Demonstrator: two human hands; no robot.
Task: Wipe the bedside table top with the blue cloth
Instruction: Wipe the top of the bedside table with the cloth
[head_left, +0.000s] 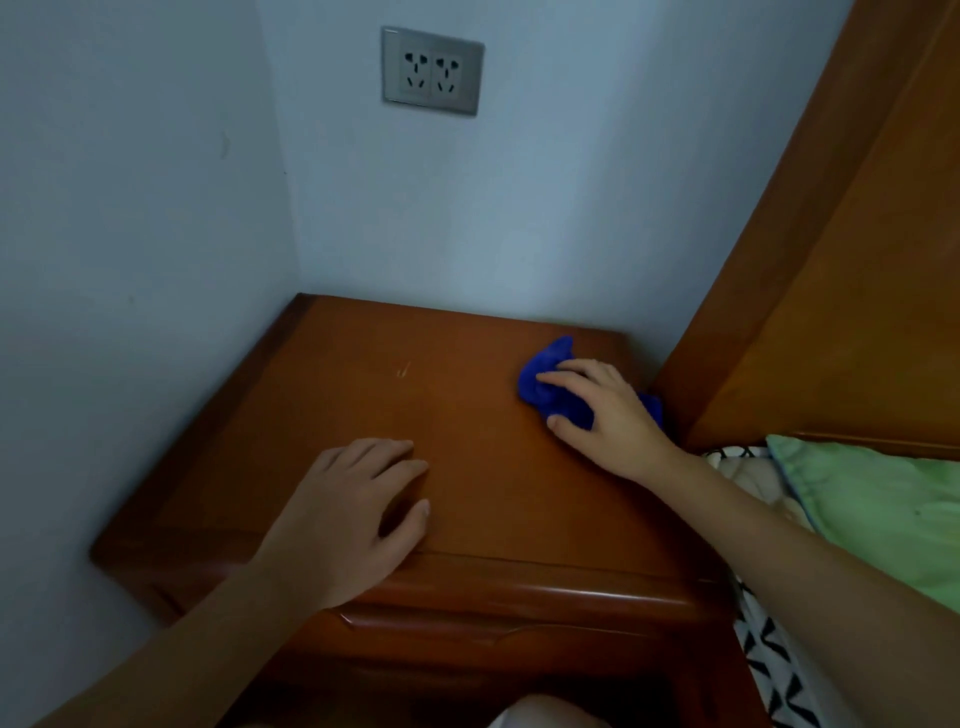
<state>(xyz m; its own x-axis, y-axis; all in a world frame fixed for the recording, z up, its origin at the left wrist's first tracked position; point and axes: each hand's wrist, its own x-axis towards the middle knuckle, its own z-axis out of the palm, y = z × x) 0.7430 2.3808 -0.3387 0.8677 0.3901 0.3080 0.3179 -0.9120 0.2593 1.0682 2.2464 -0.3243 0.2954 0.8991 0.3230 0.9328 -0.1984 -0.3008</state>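
At the right rear of the surface (415, 405), close to the headboard (831, 260), the blue cloth (540, 389) lies bunched under the right hand (613, 410). Its fingers (558, 375) curl over the top of the bundle and the thumb closes on the near edge, so the cloth is gripped and pressed down. The left hand (353, 512) rests near the front edge, relaxed and spread, holding nothing.

Risks noted:
- **Wadded cloth:** The cloth is bunched rather than flat. A stroke in this state would likely touch only a narrow strip and leave missed bands.
- **Trailing end:** Part of the cloth trails toward the gap beside the headboard. A pull could snag it there or leave that corner unwiped.
- **Left hand in the way:** It covers the front-left portion of the surface. Unless it is lifted, the area beneath would be skipped.

Surface condition: polished reddish-brown wood with a moulded front rim. One short pale scratch (403, 370) shows near the middle rear.

Room:
- The table is set into a corner of pale walls (130, 208).
- A double wall socket (432, 70) is mounted above it, with nothing plugged in.
- A bed stands to the right, with a green pillow (883, 509) and a black-and-white patterned sheet (769, 660).
- Lighting is dim.
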